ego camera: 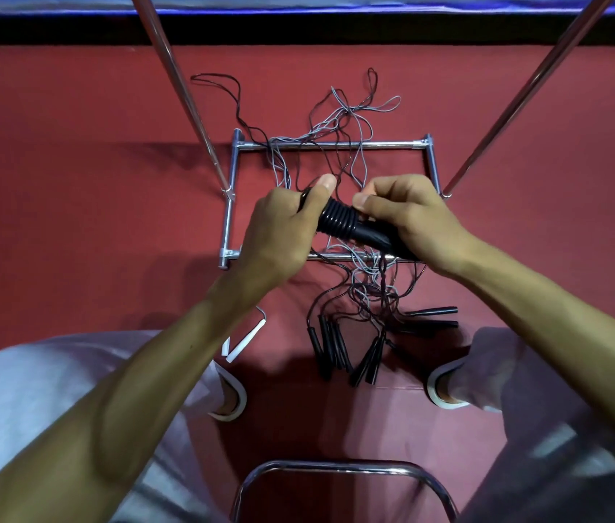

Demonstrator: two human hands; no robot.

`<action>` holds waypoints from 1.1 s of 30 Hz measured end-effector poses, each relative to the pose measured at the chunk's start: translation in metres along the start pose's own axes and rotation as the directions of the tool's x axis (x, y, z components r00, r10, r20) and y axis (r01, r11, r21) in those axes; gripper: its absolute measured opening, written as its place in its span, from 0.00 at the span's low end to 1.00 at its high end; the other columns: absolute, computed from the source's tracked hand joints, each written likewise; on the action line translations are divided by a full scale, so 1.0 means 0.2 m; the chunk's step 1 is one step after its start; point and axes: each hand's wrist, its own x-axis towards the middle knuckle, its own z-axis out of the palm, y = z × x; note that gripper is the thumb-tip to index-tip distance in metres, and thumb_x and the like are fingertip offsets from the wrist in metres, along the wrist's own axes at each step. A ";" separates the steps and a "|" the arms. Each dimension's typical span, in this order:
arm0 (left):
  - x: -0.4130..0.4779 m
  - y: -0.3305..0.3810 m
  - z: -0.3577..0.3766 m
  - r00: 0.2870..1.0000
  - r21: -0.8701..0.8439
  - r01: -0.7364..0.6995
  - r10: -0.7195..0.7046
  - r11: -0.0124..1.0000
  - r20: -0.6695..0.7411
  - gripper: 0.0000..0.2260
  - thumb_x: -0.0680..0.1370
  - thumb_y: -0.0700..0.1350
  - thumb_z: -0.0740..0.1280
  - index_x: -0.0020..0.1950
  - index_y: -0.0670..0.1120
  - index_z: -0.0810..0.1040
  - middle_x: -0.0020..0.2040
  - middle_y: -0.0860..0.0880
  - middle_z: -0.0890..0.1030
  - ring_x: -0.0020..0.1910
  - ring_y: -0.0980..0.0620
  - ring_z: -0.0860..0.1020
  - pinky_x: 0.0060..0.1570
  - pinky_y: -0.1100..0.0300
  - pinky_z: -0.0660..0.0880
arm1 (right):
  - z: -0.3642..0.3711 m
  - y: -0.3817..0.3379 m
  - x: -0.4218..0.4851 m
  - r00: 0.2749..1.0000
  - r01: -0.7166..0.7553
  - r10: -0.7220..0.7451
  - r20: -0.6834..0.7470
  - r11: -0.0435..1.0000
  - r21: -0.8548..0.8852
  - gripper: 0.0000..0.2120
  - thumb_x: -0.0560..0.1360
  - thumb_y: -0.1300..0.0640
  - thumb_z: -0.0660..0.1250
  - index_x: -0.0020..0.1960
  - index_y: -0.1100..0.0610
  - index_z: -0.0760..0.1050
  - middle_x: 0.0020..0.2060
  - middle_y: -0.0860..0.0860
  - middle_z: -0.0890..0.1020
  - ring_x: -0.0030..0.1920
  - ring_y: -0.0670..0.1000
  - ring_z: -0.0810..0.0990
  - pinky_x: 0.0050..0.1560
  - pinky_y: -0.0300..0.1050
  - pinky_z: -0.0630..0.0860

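Observation:
Both hands hold a pair of black skipping-rope handles (370, 234) with black cord wound in tight coils (338, 218) round one end. My left hand (285, 230) grips the coiled end, thumb up along it. My right hand (409, 217) grips the smooth end and its thumb and fingers pinch at the coils. Thin black and grey cords (339, 122) trail from the bundle down to the floor.
A chrome rack base (332, 146) with two slanting poles (181, 92) stands on the red floor. Several black rope handles (339, 349) lie in a tangle between my feet, and white handles (247, 341) lie to the left. A chrome chair frame (343, 471) sits below.

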 end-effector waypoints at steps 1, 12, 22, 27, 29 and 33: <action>0.01 0.00 0.00 0.999 -0.035 0.027 -0.026 0.999 0.019 0.28 0.80 0.63 0.61 0.28 0.46 0.66 0.23 0.54 0.63 0.26 0.50 0.62 0.31 0.54 0.62 | 0.00 0.00 0.00 1.000 0.010 -0.010 0.000 1.000 -0.027 0.15 0.82 0.63 0.65 0.43 0.74 0.71 0.28 0.48 0.75 0.27 0.44 0.73 0.31 0.37 0.69; 0.00 0.01 -0.05 0.975 -0.152 0.079 -0.045 0.985 0.216 0.26 0.84 0.52 0.64 0.27 0.48 0.63 0.21 0.54 0.61 0.21 0.55 0.59 0.24 0.62 0.59 | -0.03 -0.01 -0.06 0.989 -0.056 0.066 0.133 0.996 -0.076 0.18 0.85 0.57 0.62 0.38 0.65 0.72 0.27 0.50 0.68 0.25 0.43 0.65 0.29 0.34 0.63; -0.02 0.04 -0.06 0.796 -0.485 0.475 -0.123 0.734 0.593 0.27 0.85 0.52 0.57 0.24 0.52 0.64 0.21 0.53 0.54 0.20 0.56 0.51 0.23 0.64 0.46 | -0.05 -0.03 -0.05 0.828 -0.496 0.283 0.485 0.772 0.397 0.12 0.75 0.51 0.67 0.38 0.58 0.74 0.24 0.52 0.71 0.22 0.47 0.67 0.22 0.38 0.58; 0.01 -0.02 -0.05 0.636 -0.473 0.723 -0.217 0.504 0.740 0.23 0.81 0.50 0.55 0.25 0.51 0.60 0.19 0.55 0.56 0.18 0.58 0.54 0.19 0.64 0.48 | -0.02 0.08 -0.01 0.733 -0.648 0.334 0.593 0.609 0.458 0.13 0.79 0.59 0.57 0.35 0.54 0.68 0.27 0.46 0.65 0.24 0.42 0.55 0.23 0.34 0.50; 0.01 -0.05 -0.04 0.592 -0.476 0.783 -0.247 0.400 0.767 0.22 0.80 0.49 0.54 0.25 0.50 0.60 0.19 0.55 0.57 0.18 0.58 0.55 0.19 0.63 0.48 | 0.01 0.08 -0.01 0.782 -0.621 0.447 0.435 0.622 0.477 0.14 0.82 0.56 0.55 0.38 0.55 0.68 0.27 0.46 0.64 0.22 0.40 0.57 0.22 0.33 0.49; 0.05 -0.09 -0.06 0.581 -0.544 0.814 -0.270 0.206 0.768 0.18 0.76 0.46 0.56 0.25 0.49 0.61 0.19 0.54 0.59 0.17 0.58 0.56 0.17 0.64 0.51 | 0.02 0.07 0.00 0.925 -0.375 0.369 0.089 0.848 0.374 0.13 0.82 0.53 0.65 0.41 0.57 0.72 0.27 0.50 0.69 0.24 0.44 0.60 0.21 0.35 0.55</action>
